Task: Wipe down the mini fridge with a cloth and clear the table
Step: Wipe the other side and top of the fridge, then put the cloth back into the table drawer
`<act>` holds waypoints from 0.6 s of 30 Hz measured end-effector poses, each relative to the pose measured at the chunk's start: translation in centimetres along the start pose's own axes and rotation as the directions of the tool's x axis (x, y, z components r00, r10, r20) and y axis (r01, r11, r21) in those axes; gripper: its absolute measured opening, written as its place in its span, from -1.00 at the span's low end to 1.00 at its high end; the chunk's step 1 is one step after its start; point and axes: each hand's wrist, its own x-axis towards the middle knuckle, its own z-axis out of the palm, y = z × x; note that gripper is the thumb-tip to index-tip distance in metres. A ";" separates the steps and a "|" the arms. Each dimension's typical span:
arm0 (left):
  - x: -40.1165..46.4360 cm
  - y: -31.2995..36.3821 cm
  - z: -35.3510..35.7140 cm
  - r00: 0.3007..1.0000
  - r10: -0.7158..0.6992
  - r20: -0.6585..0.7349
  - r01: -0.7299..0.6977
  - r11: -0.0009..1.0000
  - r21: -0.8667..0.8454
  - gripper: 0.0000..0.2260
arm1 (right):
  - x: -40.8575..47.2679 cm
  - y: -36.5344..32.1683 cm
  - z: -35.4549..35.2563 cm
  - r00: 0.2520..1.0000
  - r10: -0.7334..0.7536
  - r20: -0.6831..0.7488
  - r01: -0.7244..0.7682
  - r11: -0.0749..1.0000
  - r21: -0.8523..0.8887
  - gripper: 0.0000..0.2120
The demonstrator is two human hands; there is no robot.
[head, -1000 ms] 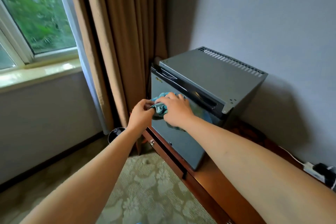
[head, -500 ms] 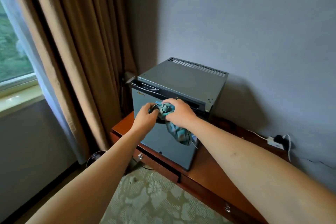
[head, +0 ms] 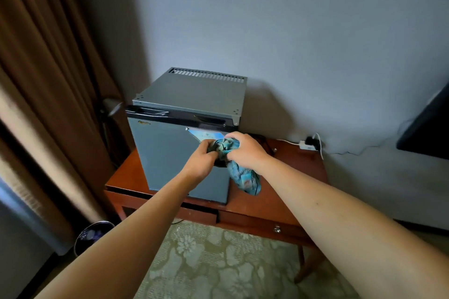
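Observation:
A grey mini fridge [head: 167, 153] with a black top strip stands on a reddish wooden table [head: 286, 177] against the wall. Both my hands hold a teal patterned cloth [head: 243, 177] in front of the fridge door's upper right part. My left hand [head: 202, 160] grips the cloth's left end. My right hand [head: 245, 150] is closed over its top, and the rest of the cloth hangs down below that hand. A pale sticker [head: 204, 135] shows on the door just above my hands.
Brown curtains [head: 48, 80] hang at the left. A dark waste bin [head: 91, 235] stands on the floor beside the table's left leg. A white power strip with plugs [head: 308, 144] lies at the table's back right. A dark screen edge [head: 427, 128] juts in at right.
The view has swung right, so the window has left the frame and the fridge is seen head-on. My hands and the cloth have shifted toward the door's right side, with more cloth hanging down.

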 end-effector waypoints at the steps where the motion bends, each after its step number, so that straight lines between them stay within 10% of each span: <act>1: -0.1 0.0 0.5 0.998 0.009 0.059 -0.007 1.000 -0.024 -0.64 | -0.2 0.6 -0.1 1.000 0.023 -0.009 -0.023 1.000 0.014 -0.44; 8: 1.4 -1.2 5.2 0.898 0.085 0.432 -0.097 0.995 0.005 -0.19 | -0.7 5.0 -1.5 0.979 0.201 -0.032 -0.192 0.964 0.183 -0.54; 18: 5.4 -1.7 14.5 0.907 -0.007 0.421 -0.180 0.897 0.403 0.15 | 1.3 13.9 -3.7 0.882 0.440 0.168 -0.470 0.806 0.359 -0.54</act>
